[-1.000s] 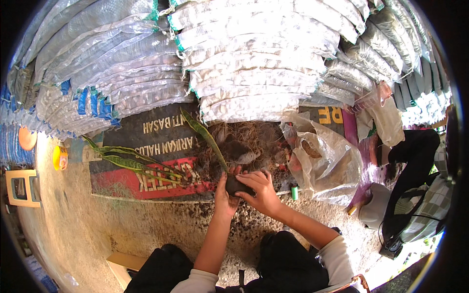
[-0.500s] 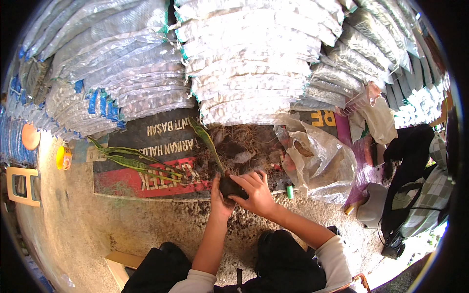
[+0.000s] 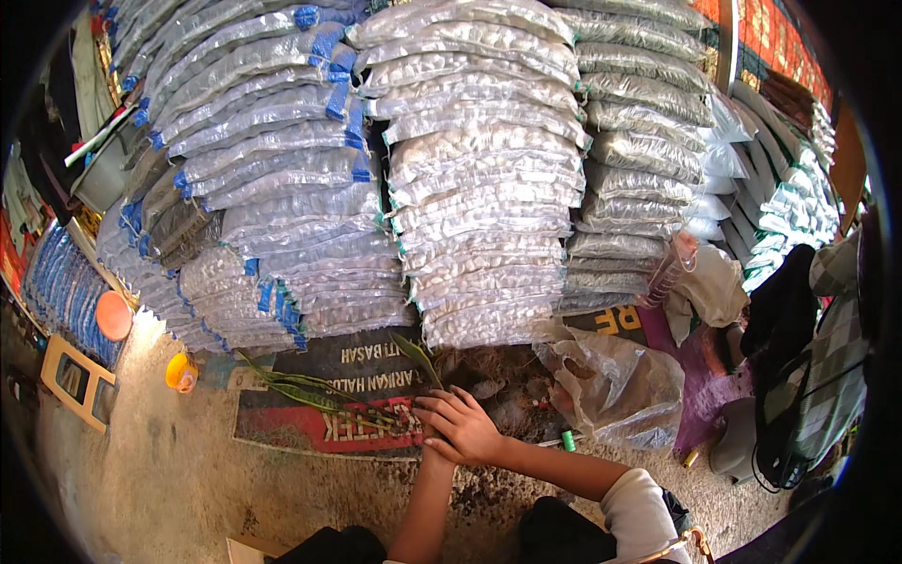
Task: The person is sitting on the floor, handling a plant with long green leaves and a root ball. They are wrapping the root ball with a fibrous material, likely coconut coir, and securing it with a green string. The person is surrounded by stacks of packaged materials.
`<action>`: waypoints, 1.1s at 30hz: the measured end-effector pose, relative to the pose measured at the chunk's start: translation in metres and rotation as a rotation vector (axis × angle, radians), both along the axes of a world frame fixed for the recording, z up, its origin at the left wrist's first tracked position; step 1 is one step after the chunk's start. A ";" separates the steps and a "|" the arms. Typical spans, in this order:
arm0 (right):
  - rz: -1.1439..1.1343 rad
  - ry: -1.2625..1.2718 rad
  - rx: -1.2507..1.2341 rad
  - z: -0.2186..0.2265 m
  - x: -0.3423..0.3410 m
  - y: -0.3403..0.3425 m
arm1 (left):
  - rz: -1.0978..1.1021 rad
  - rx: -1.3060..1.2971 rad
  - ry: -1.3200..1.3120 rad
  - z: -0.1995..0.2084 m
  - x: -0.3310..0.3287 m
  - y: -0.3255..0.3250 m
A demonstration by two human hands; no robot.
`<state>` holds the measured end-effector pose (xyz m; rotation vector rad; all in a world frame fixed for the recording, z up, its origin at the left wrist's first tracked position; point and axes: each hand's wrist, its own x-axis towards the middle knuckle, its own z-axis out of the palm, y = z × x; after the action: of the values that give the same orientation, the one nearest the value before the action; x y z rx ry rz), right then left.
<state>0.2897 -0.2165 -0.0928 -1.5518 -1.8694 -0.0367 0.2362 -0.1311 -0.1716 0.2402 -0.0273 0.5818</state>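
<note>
Press evenly with your overlapping hands (image 3: 467, 428), whose hidden grip I cannot tell, so the long, pointed green leaf (image 3: 419, 360) stays uncreased.

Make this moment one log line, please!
right grip: laid over mostly hidden left grip | between them: can't see | green leaf: beyond them, leaning left | loose leaves: left, on banner

Leaves (image 3: 303, 395) lie on a banner (image 3: 357, 443) before stacked sacks (image 3: 489, 188), left of a bag (image 3: 625, 385).
</note>
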 end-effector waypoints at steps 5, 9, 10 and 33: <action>-0.005 -0.024 0.078 0.035 -0.006 -0.014 | -0.006 -0.006 0.029 0.013 -0.001 -0.007; -0.049 -0.031 0.101 0.032 -0.009 -0.025 | -0.014 0.004 0.008 0.010 -0.003 -0.019; -0.049 -0.023 0.114 0.032 -0.010 -0.026 | -0.013 0.007 0.002 0.010 -0.005 -0.021; -0.094 1.045 -0.235 -0.010 -0.004 -0.019 | 0.254 0.016 0.340 0.035 -0.034 -0.017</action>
<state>0.2856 -0.2355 -0.1023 -1.3786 -0.9792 0.8169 0.2020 -0.1478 -0.1365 0.3583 0.3318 0.7864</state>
